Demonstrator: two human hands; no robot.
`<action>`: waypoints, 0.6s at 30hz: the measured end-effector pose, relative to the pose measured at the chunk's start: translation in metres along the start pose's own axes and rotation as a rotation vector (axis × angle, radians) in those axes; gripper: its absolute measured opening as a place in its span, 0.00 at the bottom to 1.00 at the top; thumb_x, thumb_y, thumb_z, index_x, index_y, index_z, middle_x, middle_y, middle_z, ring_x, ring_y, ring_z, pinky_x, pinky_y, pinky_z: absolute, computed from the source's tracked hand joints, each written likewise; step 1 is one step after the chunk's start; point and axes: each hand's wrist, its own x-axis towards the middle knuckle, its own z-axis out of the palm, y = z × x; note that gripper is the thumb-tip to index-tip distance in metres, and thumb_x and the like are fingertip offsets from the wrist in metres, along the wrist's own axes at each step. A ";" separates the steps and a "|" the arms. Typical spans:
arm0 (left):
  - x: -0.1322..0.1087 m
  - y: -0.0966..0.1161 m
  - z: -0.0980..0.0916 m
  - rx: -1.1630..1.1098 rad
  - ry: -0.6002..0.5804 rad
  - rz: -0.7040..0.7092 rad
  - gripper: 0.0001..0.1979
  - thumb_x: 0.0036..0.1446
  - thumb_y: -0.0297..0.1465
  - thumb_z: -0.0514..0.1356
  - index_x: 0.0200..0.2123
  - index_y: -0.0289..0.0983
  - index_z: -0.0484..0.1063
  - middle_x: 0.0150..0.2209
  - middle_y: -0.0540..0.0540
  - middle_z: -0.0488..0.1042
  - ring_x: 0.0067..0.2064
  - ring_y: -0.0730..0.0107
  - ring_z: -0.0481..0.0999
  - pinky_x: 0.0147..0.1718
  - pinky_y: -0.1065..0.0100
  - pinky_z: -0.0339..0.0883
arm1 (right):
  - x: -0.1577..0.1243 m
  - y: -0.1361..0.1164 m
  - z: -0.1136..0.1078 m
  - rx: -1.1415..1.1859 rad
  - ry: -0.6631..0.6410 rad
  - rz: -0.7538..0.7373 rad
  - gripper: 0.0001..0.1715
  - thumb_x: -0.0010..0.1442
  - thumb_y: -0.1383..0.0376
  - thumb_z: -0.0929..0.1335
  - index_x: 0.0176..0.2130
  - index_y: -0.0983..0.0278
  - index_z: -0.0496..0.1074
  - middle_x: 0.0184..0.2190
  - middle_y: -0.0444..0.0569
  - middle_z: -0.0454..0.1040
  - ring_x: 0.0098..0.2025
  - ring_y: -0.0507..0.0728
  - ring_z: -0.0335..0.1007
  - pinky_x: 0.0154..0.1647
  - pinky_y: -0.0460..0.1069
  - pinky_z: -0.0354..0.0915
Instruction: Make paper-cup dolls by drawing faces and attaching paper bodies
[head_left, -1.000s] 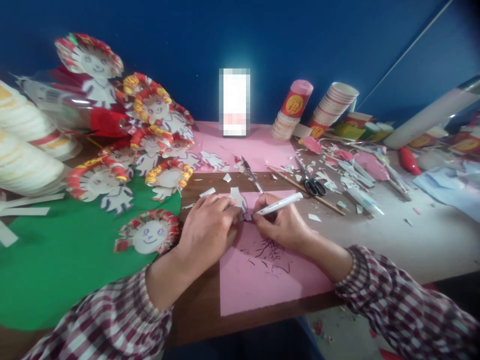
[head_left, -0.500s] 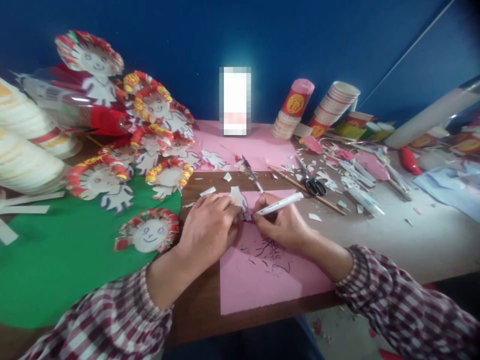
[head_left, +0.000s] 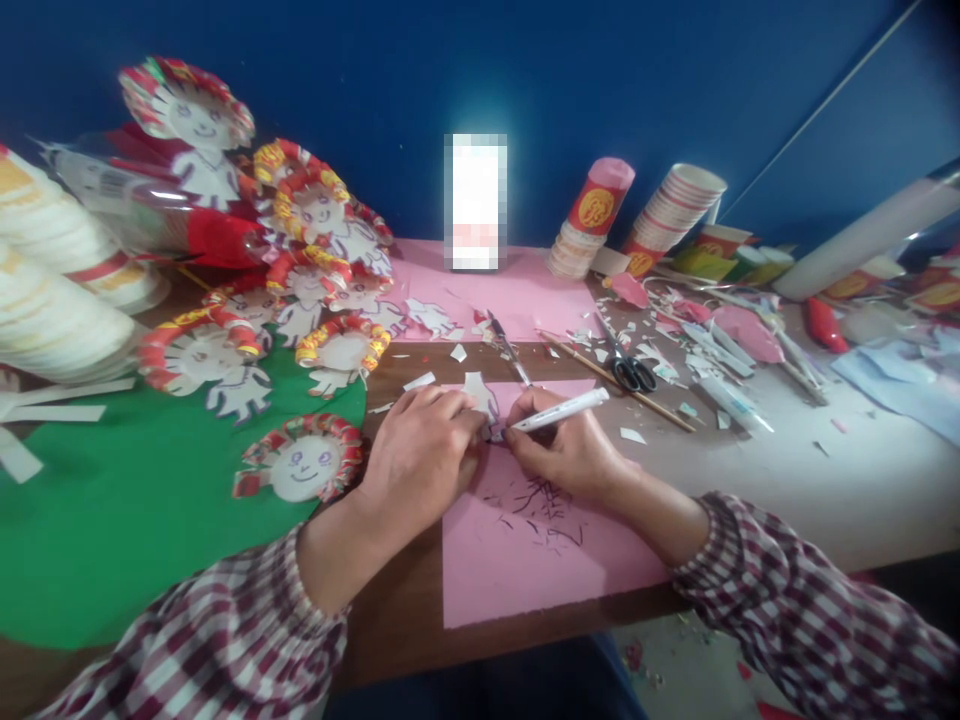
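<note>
My right hand (head_left: 559,440) is closed around a white marker pen (head_left: 562,408), its tip down by a small white paper cutout (head_left: 478,390). Over that cutout lies my left hand (head_left: 427,440), fingers bent and pressing it against a pink sheet (head_left: 495,580); the lower part of the cutout is hidden by the fingers. Dark pen strokes (head_left: 551,500) mark the sheet below my hands. Just left of my left wrist, a paper doll head (head_left: 300,468) with a drawn face and red rolled rim rests on a green sheet (head_left: 150,540).
Several paper dolls (head_left: 322,215) stand and lie at the left, beside stacked paper cups (head_left: 67,310). Behind my hands are a pen (head_left: 510,350), a wooden stick (head_left: 660,412), black-handled scissors (head_left: 634,374) and paper scraps. A bright blurred-out screen (head_left: 475,200) stands against the blue wall.
The whole view has shifted slightly, with things appearing a little further right. My hands keep nearly the same pose on the cutout and the marker pen.
</note>
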 end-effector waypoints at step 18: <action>-0.001 0.000 0.000 -0.008 0.007 0.002 0.11 0.54 0.25 0.56 0.39 0.37 0.75 0.40 0.43 0.74 0.46 0.56 0.70 0.46 0.53 0.66 | 0.001 -0.002 -0.002 0.012 0.066 0.040 0.04 0.54 0.70 0.66 0.29 0.64 0.65 0.21 0.39 0.62 0.22 0.47 0.55 0.20 0.44 0.54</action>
